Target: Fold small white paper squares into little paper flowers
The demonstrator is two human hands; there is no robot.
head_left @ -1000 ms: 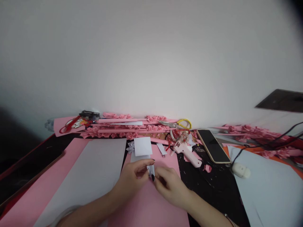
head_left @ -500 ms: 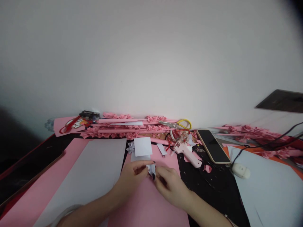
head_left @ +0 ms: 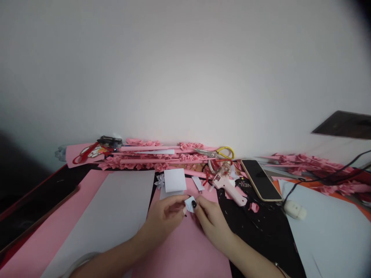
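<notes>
A small folded piece of white paper (head_left: 189,203) is pinched between both hands above a pink sheet (head_left: 185,247). My left hand (head_left: 165,216) grips its left edge with thumb and fingertips. My right hand (head_left: 210,220) holds the right side, its dark-nailed thumb pressed on the paper's face. Just beyond the hands lies a stack of white paper squares (head_left: 175,180), with a white paper flower (head_left: 159,180) beside it on the left. A narrow white paper strip (head_left: 198,183) rests to the right of the squares.
A pink glue gun (head_left: 230,189), yellow-handled scissors (head_left: 223,152) and a phone (head_left: 261,180) lie at the right and back. Pink paper flower stems (head_left: 139,160) run along the wall. Large white sheets (head_left: 110,216) cover the left; a white plug-like object (head_left: 295,209) with a cable sits at right.
The folded paper has turned in the fingers, now showing a flatter, diamond-like face. Both hands have shifted slightly to the right, and the right thumb has moved up onto the paper.
</notes>
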